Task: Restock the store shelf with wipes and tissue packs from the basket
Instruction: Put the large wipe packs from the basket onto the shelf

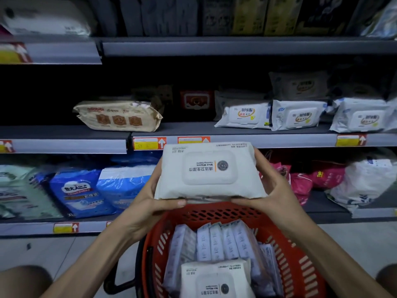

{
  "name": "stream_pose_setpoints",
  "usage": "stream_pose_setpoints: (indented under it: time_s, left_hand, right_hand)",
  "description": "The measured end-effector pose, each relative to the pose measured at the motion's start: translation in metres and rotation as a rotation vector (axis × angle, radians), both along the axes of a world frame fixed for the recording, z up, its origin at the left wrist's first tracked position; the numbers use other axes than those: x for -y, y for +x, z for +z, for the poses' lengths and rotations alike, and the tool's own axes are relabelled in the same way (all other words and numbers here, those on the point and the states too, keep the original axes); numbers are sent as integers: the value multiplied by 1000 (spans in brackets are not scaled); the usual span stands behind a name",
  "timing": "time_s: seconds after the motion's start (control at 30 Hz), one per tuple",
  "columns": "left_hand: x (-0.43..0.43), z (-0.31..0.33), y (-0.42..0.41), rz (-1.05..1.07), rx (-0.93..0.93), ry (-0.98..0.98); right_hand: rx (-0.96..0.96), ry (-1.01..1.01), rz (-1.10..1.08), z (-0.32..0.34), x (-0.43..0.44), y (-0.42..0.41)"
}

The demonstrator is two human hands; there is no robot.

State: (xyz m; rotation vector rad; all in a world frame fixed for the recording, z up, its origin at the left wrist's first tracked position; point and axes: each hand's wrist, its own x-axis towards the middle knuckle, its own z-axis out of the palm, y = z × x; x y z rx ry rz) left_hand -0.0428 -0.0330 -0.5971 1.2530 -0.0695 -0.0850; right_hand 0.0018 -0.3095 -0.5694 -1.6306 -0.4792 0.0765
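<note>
Hands clamped on a white wipes pack (pixel 209 171), left hand (pixel 150 203) at its left end, right hand (pixel 277 190) at its right end, thumbs along the near edge, fingers wrapped round the sides. Pack held lid side toward the camera, above the far rim of the red basket (pixel 296 265), in front of the middle shelf (pixel 193 127) edge. Inside the basket, a row of upright tissue packs (pixel 221 241) and, nearest, a second wipes pack (pixel 217 280) of the same kind. On the middle shelf, a beige pack (pixel 118 116) at left, white lidded packs (pixel 245 115) at right
</note>
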Motion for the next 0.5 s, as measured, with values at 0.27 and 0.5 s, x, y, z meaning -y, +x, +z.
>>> stream_pose_setpoints:
  time_s: [0.27,0.5]
  left_hand:
    - [-8,10,-4,73,133,103]
    - [-16,23,-4,86,177,137]
  right_hand:
    - [188,27,-50,1,-15,-15]
    - [176,31,-28,1,-22,-6]
